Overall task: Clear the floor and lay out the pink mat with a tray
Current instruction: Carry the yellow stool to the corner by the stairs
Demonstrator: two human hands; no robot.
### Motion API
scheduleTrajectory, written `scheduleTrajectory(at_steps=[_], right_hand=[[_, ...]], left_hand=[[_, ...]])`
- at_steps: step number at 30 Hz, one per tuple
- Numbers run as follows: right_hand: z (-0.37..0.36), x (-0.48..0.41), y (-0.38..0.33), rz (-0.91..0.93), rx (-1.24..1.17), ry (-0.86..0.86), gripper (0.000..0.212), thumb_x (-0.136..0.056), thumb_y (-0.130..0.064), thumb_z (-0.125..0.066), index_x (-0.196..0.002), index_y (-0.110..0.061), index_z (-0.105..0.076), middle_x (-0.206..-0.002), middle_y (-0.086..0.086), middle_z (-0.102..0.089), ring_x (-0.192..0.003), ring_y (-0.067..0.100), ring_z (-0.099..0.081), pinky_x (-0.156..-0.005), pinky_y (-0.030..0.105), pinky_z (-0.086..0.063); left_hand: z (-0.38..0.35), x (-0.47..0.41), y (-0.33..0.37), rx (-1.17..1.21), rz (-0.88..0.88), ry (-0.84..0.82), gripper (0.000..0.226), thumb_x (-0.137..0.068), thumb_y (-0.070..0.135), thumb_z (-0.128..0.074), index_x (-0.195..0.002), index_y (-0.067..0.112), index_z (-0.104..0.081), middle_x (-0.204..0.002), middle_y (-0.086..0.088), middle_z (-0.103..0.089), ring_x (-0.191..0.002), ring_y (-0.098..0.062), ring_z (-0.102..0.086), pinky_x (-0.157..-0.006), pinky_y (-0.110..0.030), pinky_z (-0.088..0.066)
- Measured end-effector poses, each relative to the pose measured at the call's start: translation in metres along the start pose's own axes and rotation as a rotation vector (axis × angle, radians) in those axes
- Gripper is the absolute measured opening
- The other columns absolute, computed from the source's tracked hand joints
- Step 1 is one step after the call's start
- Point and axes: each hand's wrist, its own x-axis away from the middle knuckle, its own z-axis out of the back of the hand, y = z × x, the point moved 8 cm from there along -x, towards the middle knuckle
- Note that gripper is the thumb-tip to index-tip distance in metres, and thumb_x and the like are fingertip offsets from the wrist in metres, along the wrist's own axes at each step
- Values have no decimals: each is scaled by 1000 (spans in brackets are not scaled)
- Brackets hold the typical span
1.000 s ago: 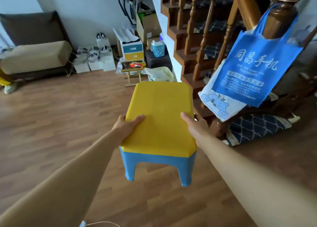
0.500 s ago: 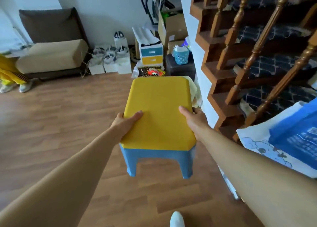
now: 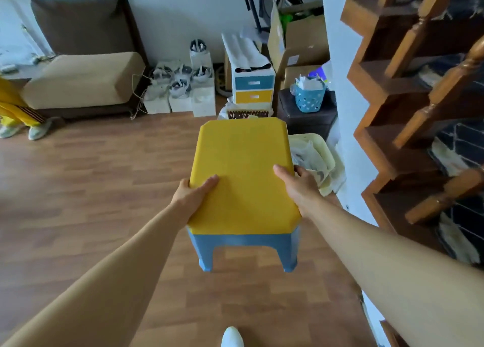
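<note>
The little plastic stool (image 3: 243, 173), with its yellow seat and blue legs, is in the middle of my view, held over the wood floor (image 3: 91, 189). The left hand (image 3: 192, 193) grips the left edge of the seat with the thumb lying on top. The right hand (image 3: 297, 184) grips the right edge the same way, its fingers curled over the side. I think the step now is to carry the stool out of the way so the floor is free. To do it well, I would keep both grips tight and the seat flat. I would steer clear of the cream bin (image 3: 322, 150) just beside the right hand and the wooden stairs (image 3: 408, 110) past it. Then I would set all four legs down together near the boxes by the far wall, beside the small drawer box (image 3: 253, 90). The seat hides the two far legs and the left fingers under the edge. I cannot tell for sure if the near legs touch the floor. I see no pink mat and no tray. A white shoe (image 3: 231, 337) is cut off at the bottom edge.
</note>
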Motion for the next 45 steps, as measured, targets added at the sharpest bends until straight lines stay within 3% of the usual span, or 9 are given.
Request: scheduleTrajectory(at_steps=[4, 8, 12, 18, 21, 27, 30, 38, 45], right_hand=[[-30, -74, -12, -13, -17, -4, 46, -79, -45, -69, -117, -24, -55, -91, -8, -59, -73, 5, -55, -63, 26, -44], [-48, -151, -15, -40, -7, -9, 50, -79, -46, -68, -122, -24, -55, -98, -5, -59, -75, 5, -56, -55, 20, -43], [-60, -236, -11, -39, 49, -27, 31, -81, -46, -66, -107, -32, -55, -82, -17, -57, -70, -2, -53, -47, 12, -40], [-83, -361, 21, -23, 119, -59, 29, -82, -51, -62, -102, -33, -50, -84, -14, -55, -71, 1, -53, -53, 18, -39], [-96, -419, 57, -28, 109, -89, 39, -82, -51, -62, -114, -30, -53, -100, -4, -60, -84, 12, -60, -69, 27, -47], [-119, -519, 170, -37, 29, -81, 59, -83, -47, -64, -134, -27, -44, -116, -3, -57, -96, 18, -57, -79, 33, -46], [-129, -562, 234, -59, 27, -65, 63, -81, -48, -66, -136, -25, -44, -124, 0, -58, -104, 22, -59, -86, 36, -49], [-149, -649, 342, -59, 81, -51, 67, -78, -50, -67, -135, -20, -48, -127, 4, -58, -101, 23, -59, -83, 33, -47], [-146, -695, 374, -102, 193, -91, 68, -81, -53, -62, -137, -19, -45, -133, 8, -54, -116, 29, -54, -101, 46, -43]], left_hand=[[-1, -78, 25, -24, 8, 10, 83, -64, 68, -69, -129, 22, -43, -116, -3, -57, -102, -28, -58, -92, -41, -48], [-17, -152, 44, -38, 34, 5, 86, -63, 69, -69, -131, 24, -42, -115, -2, -57, -101, -27, -58, -92, -39, -48], [-41, -227, 57, -41, 41, 29, 81, -64, 68, -69, -128, 25, -43, -107, 1, -55, -93, -24, -56, -81, -34, -45], [-87, -349, 43, -17, 27, 52, 83, -63, 68, -70, -129, 25, -42, -113, -1, -57, -96, -24, -58, -84, -37, -48], [-116, -408, 21, -5, 14, 50, 83, -62, 68, -70, -127, 25, -43, -111, 0, -57, -95, -24, -58, -83, -36, -48], [-178, -523, -59, -33, -17, 41, 85, -62, 71, -69, -130, 26, -43, -112, 1, -58, -99, -25, -59, -90, -39, -49], [-208, -574, -108, -6, -20, 18, 86, -61, 70, -70, -130, 26, -42, -107, 4, -57, -95, -22, -59, -84, -34, -47], [-264, -666, -195, 3, -8, 17, 90, -61, 72, -68, -132, 25, -39, -111, 2, -56, -98, -25, -57, -86, -37, -48], [-300, -693, -218, 50, 21, 31, 87, -65, 68, -68, -134, 25, -36, -107, 1, -53, -101, -29, -57, -93, -45, -48]])
